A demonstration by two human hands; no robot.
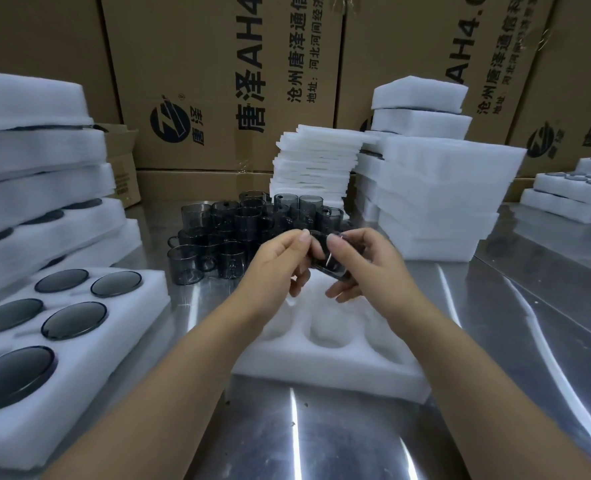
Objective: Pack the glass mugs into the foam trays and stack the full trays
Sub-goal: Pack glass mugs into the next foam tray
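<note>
Head: both hands (280,261) around mug (322,259)

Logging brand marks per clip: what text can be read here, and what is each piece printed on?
"唐泽AH4", sideways, cut by the frame edge: middle carton.
"沧州唐泽通信" and "地址:河北河间经济": same carton.
"唐泽" beside a round logo: same carton.
"AH4." and "沧州唐泽通信科": right carton.
Label on small left carton: too small to read.
No text visible on the glass mug or foam tray.

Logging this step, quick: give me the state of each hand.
Left hand: closed, fingers pinching the dark glass mug.
Right hand: closed, holding the same mug from the other side.
</note>
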